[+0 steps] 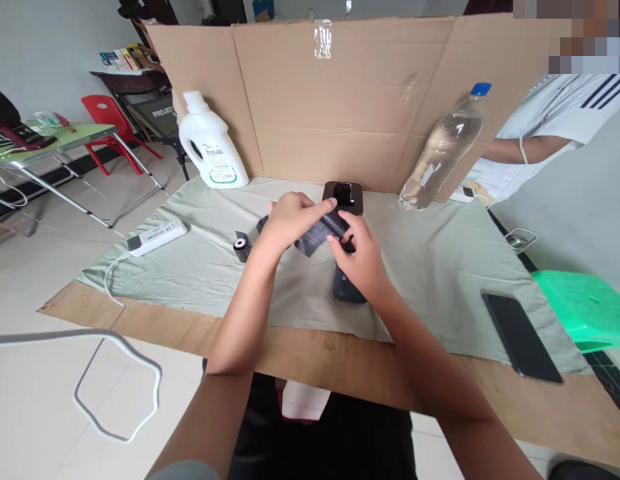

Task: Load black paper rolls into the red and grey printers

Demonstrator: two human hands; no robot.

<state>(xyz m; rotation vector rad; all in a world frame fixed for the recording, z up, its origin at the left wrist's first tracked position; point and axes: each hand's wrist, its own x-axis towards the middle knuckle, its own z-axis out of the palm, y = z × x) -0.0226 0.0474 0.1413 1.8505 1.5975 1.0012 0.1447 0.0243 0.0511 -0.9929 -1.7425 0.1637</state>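
Above the middle of the cloth-covered table, a small black roll (336, 225) with a loose flap of dark, sheet-like material (313, 239) is between my hands. My left hand (301, 217) reaches over it from the left, thumb along its top and fingers closed; the fingertips are partly hidden. From the right, my right hand (360, 250) pinches the roll's other end between thumb and fingers. Just behind lies a black device with a red edge and an open compartment (344, 193). A dark, rounded object (347, 287) sits under my right hand, partly covered by it.
Left of my hands stands a smaller black roll with a white core (241, 248). A white power strip (159, 238), a white jug (213, 147), a tilted water bottle (443, 153) and a phone (521, 337) surround the work area. Cardboard (335, 100) walls the back; a person's arm (533, 148) is beyond it.
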